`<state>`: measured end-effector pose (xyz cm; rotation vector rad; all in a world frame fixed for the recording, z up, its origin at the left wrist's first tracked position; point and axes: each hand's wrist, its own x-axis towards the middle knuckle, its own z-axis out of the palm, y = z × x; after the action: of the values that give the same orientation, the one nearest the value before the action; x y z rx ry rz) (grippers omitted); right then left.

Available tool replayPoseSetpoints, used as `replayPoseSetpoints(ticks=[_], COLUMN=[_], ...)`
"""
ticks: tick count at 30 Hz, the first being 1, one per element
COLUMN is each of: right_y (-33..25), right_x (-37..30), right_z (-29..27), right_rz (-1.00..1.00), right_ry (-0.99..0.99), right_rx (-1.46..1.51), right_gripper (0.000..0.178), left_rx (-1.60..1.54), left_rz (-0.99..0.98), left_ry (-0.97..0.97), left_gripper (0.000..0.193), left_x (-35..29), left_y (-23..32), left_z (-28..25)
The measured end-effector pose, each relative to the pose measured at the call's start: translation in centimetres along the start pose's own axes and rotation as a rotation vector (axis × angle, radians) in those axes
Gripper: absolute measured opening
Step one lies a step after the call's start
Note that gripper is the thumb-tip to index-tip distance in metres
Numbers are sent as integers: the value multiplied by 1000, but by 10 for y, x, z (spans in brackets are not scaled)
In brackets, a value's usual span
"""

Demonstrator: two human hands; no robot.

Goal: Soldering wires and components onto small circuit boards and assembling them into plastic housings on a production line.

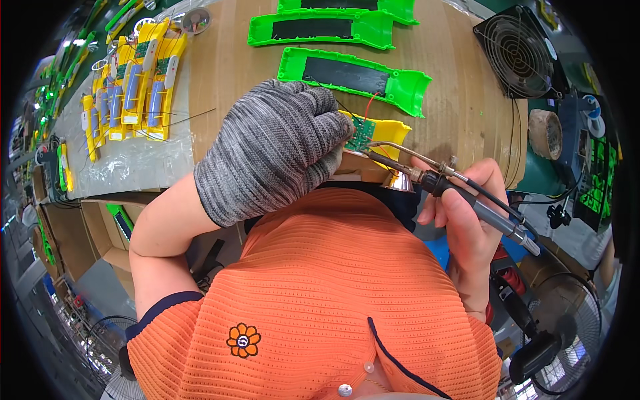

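My left hand (273, 150), in a grey striped knit glove, is closed over the left part of a yellow plastic housing (393, 131). Its fingertips press by a green circuit board (361, 135) in that housing; what lies under the fingers is hidden. Thin red and black wires run from the board to a green plastic shell (353, 75) just beyond. Bare, my right hand (470, 213) grips a soldering iron (460, 191) with a thin metal tube along it. The iron's tip reaches the board's lower edge. Below the tip, a shiny metal cone (399, 181) is partly visible.
More green shells (320, 28) with black pads lie at the far side of the table (460, 80). Several yellow housings (137, 87) with blue cells are grouped at left on plastic film. A black fan (519, 53) and a tape roll (545, 133) sit at right.
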<state>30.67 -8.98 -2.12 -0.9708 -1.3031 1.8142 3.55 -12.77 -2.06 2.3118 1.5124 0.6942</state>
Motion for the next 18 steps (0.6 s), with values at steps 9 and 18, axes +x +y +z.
replayPoseSetpoints(ticks=[9,18], right_y=[2,-1], right_x=[-2,-6], right_z=[4,8], right_rz=[-13,0], right_ry=[10,7], right_rx=[-4,-95], right_gripper=[22,22], left_rx=[8,19], left_rz=[-7,-14], left_ry=[-10,-23], left_gripper=[23,22], left_x=[1,1], left_y=[1,2], left_z=[0,-2])
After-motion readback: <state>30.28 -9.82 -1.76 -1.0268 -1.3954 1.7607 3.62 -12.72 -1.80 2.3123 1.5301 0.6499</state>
